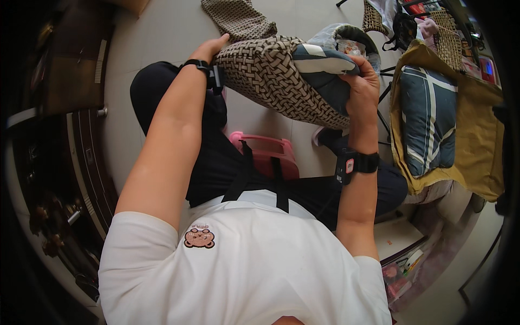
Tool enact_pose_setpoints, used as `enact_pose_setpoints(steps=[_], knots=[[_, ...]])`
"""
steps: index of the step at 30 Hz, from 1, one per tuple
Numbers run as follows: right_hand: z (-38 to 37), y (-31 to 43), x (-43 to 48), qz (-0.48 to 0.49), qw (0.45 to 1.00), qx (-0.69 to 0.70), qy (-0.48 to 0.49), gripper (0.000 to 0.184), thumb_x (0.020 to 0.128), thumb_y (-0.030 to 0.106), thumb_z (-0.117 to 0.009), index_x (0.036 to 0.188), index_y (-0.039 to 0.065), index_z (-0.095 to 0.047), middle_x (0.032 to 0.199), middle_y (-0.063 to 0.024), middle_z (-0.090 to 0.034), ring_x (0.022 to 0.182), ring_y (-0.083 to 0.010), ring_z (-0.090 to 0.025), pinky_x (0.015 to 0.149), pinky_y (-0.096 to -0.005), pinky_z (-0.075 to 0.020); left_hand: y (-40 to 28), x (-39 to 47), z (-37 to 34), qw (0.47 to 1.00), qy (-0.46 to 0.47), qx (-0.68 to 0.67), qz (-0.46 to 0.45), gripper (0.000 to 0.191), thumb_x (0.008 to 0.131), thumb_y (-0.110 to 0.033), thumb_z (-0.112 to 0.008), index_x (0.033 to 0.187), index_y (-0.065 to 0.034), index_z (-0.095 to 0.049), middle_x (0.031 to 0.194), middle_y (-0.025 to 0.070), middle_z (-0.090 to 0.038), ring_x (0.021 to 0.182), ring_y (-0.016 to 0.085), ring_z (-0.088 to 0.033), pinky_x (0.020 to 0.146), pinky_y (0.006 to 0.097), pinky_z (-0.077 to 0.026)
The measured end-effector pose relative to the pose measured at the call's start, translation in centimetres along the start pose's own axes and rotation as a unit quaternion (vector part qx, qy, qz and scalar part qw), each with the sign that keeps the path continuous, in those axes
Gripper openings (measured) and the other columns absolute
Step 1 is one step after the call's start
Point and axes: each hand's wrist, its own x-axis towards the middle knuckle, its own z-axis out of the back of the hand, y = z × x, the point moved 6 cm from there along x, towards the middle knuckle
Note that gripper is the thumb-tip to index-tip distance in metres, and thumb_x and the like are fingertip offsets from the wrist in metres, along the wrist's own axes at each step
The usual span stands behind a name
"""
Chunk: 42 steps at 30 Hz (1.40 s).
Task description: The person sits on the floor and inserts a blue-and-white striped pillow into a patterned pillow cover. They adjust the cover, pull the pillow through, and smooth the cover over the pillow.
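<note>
A beige-and-dark basket-weave fabric cover (260, 69) is held up between my hands, above my spread legs. From its right end sticks a blue-grey padded cushion with white stripes (325, 63). My left hand (209, 48) grips the cover's left end; most of its fingers are behind the fabric. At the other end, my right hand (363, 83) pinches the cushion's corner between thumb and fingers. How far the cushion reaches inside the cover is hidden.
Another woven fabric piece (243, 20) lies on the tiled floor. A lined bin (367, 38) stands behind the cushion. To the right, a similar striped cushion (428, 118) rests on a mustard-coloured cloth (479, 122). A pink plastic stool (284, 156) is under me; dark cabinets (87, 150) line the left.
</note>
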Motion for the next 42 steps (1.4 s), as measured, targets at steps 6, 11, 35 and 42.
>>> enact_pose_setpoints(steps=[6, 11, 35, 42], knots=[[0.6, 3.7, -0.5, 0.161, 0.898, -0.407, -0.045, 0.039, 0.077, -0.001, -0.064, 0.115, 0.007, -0.062, 0.111, -0.0128, -0.063, 0.095, -0.0269, -0.064, 0.085, -0.0344, -0.0519, 0.6, 1.0, -2.7, 0.987, 0.145, -0.075, 0.002, 0.041, 0.096, -0.039, -0.049, 0.101, -0.0025, -0.068, 0.095, 0.0123, -0.072, 0.079, 0.021, -0.069, 0.07, 0.0337, -0.056], [0.8, 4.5, 0.7, 0.091, 0.708, -0.698, 0.058, 0.049, 0.068, 0.02, -0.082, 0.112, 0.008, -0.063, 0.099, -0.0155, -0.066, 0.09, -0.035, -0.064, 0.079, -0.043, -0.052, -0.9, 0.5, -3.0, 0.958, 0.154, -0.23, -0.072, 0.022, 0.092, -0.02, -0.059, 0.102, -0.0016, -0.066, 0.09, 0.0093, -0.069, 0.08, 0.021, -0.068, 0.072, 0.0357, -0.057], [-6.6, 3.2, -1.3, 0.113, 0.616, -0.754, 0.2, 0.017, 0.079, 0.024, -0.071, 0.085, 0.008, -0.067, 0.082, -0.0095, -0.066, 0.079, -0.032, -0.067, 0.069, -0.0421, -0.0544, -0.9, 3.9, 1.2, 0.889, -0.348, 0.268, -0.132, 0.019, 0.088, -0.013, -0.059, 0.082, 0.0017, -0.07, 0.085, 0.0175, -0.071, 0.075, 0.032, -0.068, 0.064, 0.0396, -0.054], [-4.4, 8.0, -3.2, 0.091, 0.67, -0.719, 0.159, 0.018, 0.077, 0.02, -0.075, 0.085, 0.006, -0.067, 0.079, -0.0104, -0.064, 0.072, -0.0311, -0.064, 0.061, -0.0389, -0.0507, -2.4, 5.9, 4.0, 0.881, -0.33, 0.307, -0.142, 0.023, 0.086, -0.019, -0.06, 0.081, 0.0019, -0.069, 0.084, 0.0257, -0.069, 0.079, 0.037, -0.069, 0.066, 0.0437, -0.055]])
